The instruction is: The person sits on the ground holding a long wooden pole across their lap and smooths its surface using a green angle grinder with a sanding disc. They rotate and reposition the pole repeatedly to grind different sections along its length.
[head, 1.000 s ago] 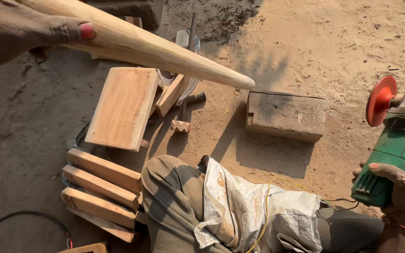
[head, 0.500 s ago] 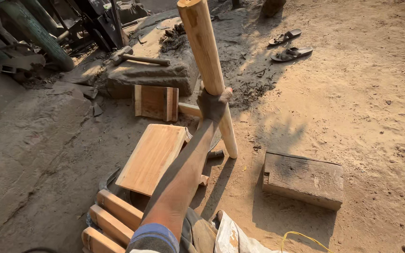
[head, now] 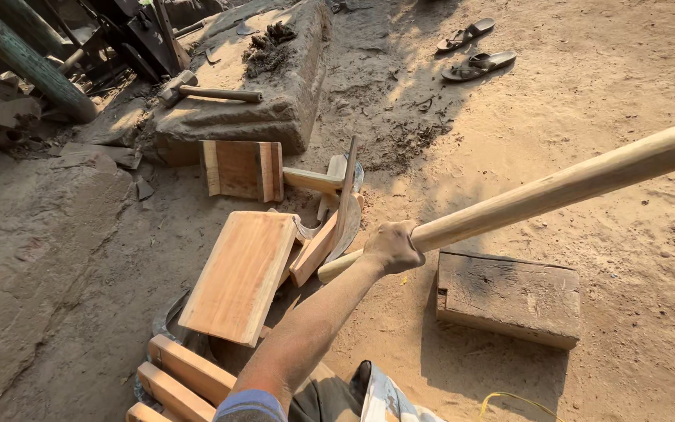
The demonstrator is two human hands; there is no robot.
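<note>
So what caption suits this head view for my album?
Left hand gripping a long pale tapered wooden pole above a weathered grey wooden block on sandy ground.

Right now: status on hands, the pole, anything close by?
Left hand gripping the wooden pole near its lower end. Right hand out of view. Dark wooden block on the sand under the pole.

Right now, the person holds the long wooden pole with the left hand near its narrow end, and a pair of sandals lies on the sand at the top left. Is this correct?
Not quite. The sandals lie at the top right, not the top left, as the head view shows. The rest holds: the left hand has its grip on the pole near its narrow end.
</note>
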